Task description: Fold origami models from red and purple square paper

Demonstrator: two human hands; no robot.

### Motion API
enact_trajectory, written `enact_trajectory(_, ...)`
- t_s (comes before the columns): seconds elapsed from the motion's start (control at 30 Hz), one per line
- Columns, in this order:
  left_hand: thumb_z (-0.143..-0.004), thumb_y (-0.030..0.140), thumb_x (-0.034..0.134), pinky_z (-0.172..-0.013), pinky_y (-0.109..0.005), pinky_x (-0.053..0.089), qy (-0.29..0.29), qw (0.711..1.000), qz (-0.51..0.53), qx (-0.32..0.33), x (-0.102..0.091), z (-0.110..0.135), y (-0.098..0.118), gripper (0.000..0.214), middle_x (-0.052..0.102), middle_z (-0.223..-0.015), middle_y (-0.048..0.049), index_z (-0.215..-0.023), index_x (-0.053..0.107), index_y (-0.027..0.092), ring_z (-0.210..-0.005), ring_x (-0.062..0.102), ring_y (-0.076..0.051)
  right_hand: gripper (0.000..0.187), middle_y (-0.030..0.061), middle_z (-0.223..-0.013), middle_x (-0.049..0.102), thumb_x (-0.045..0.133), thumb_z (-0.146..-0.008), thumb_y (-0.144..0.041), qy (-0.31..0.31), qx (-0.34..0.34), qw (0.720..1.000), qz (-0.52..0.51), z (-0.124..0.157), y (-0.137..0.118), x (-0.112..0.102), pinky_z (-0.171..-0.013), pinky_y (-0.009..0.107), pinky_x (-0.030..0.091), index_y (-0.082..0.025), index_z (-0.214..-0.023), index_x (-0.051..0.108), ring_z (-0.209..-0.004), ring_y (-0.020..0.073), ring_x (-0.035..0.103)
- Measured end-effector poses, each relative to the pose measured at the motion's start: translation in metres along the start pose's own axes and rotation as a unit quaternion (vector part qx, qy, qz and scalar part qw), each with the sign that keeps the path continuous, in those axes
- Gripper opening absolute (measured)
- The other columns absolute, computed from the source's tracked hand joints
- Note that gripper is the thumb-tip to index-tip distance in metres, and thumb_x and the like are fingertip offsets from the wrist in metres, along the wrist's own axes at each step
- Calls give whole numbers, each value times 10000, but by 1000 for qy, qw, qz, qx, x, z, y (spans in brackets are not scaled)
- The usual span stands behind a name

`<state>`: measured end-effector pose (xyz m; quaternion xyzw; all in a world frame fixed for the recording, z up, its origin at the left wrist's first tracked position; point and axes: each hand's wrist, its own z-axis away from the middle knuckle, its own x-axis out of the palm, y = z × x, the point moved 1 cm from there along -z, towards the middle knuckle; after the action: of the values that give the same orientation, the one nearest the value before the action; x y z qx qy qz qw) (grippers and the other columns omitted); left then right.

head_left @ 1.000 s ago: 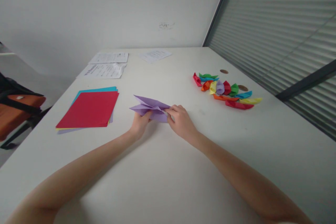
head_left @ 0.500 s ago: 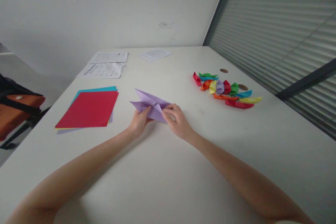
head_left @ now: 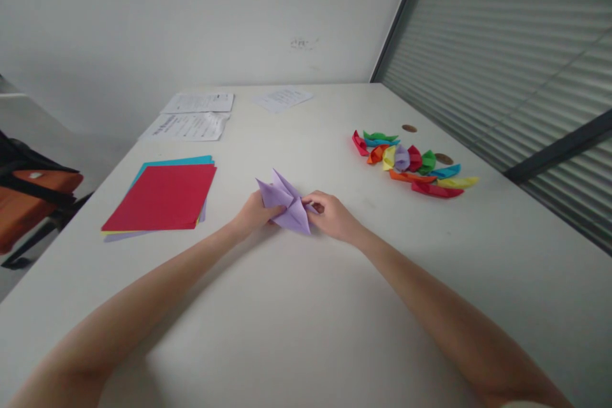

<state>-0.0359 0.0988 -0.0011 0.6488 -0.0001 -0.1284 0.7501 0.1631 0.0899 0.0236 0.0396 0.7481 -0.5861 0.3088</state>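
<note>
A partly folded sheet of purple paper with several pointed flaps is held between both hands over the middle of the table. On its left side my left hand grips it, the thumb lying across the paper near the centre and the fingers mostly hidden beneath. My right hand pinches the right side of the paper between thumb and fingertips. Part of the right flap is covered by those fingers.
To the left lies a stack of coloured paper, red on top. Several small folded paper pieces sit on the right. Printed sheets rest at the back of the white table. An orange chair stands beyond the left edge.
The purple paper has turned and its flaps have changed shape, with one point now toward me. The right hand has shifted its pinch slightly; the left still holds the paper.
</note>
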Motion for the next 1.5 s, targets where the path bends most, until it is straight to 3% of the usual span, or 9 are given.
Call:
enact_trajectory(0.13, -606, 384, 799, -936, -493, 457, 182, 964, -149, 123, -5, 0, 5, 1012, 564, -1205, -193, -1444, 305, 106, -1068, 576, -307, 71, -9, -686, 570, 627, -743, -160, 55, 13, 998, 29, 3, 6, 15, -624, 264, 406, -186, -791, 672, -610, 122, 492)
enact_trajectory(0.2, -695, 397, 737, -1052, -520, 350, 271, 912, -226, 210, -6, 8, 16, 922, 476, -1290, -219, -1448, 302, 92, -1212, 473, -318, 67, -16, -659, 545, 615, -742, -147, 67, 8, 996, 57, 5, 4, 19, -618, 265, 387, -192, -769, 656, -604, 124, 482)
enact_trajectory(0.3, -862, 403, 563, -1007, -445, 407, 125, 907, -300, 268, 1, 22, 33, 437, 588, -1136, -151, -1215, 579, 146, -1094, 557, -269, 41, -7, -681, 568, 606, -763, -173, 60, 8, 994, 86, 9, -6, 22, -624, 270, 382, -203, -736, 607, -613, 129, 501)
enact_trajectory(0.4, -879, 425, 538, -974, -428, 432, 8, 901, -360, 243, 10, 35, 41, 387, 672, -1083, -112, -1182, 611, 196, -1037, 617, -273, 104, -26, -662, 566, 601, -759, -167, 63, 24, 993, 101, 13, -15, 23, -614, 264, 379, -224, -837, 563, -608, 138, 520)
enact_trajectory(0.63, -804, 348, 597, -1041, -528, 386, -24, 857, -468, 216, 12, 38, 37, 516, 622, -1268, -152, -1294, 542, 194, -1291, 476, -357, 515, -34, -724, 590, 618, -713, -101, 44, 51, 992, 110, 12, -16, 24, -608, 238, 400, -217, -1198, 489, -639, 141, 554)
enact_trajectory(0.77, -798, 269, 553, -1051, -520, 399, -28, 843, -497, 204, 11, 38, 37, 556, 603, -1311, -145, -1338, 474, 165, -1298, 483, -323, 447, 12, -793, 655, 612, -760, -160, 28, 64, 987, 141, 9, -14, 22, -621, 243, 402, -184, -1201, 546, -651, 140, 568)
enact_trajectory(1.1, -803, 242, 554, -958, -392, 496, -81, 893, -393, 204, 27, 46, 35, 659, 599, -1308, -139, -1414, 317, 167, -1132, 620, -264, 167, 38, -866, 720, 627, -770, -213, 26, 110, 956, 272, 4, -14, 16, -623, 262, 358, -210, -937, 624, -757, 190, 639)
enact_trajectory(1.33, -779, 297, 579, -967, -536, 430, -46, 831, -534, 151, 18, 44, 40, 645, 618, -1255, -164, -1374, 361, 175, -1245, 508, -375, 240, 34, -853, 713, 584, -797, -138, 20, 38, 966, 256, 12, -24, 24, -655, 257, 390, -194, -1026, 628, -699, 154, 620)
enact_trajectory(1.5, -781, 294, 572, -938, -509, 439, -45, 840, -523, 140, 16, 44, 43, 617, 650, -1144, -143, -1341, 349, 162, -1138, 583, -341, 264, 36, -874, 722, 580, -788, -110, 16, 21, 970, 240, 12, -22, 26, -655, 249, 405, -191, -1030, 645, -698, 150, 625)
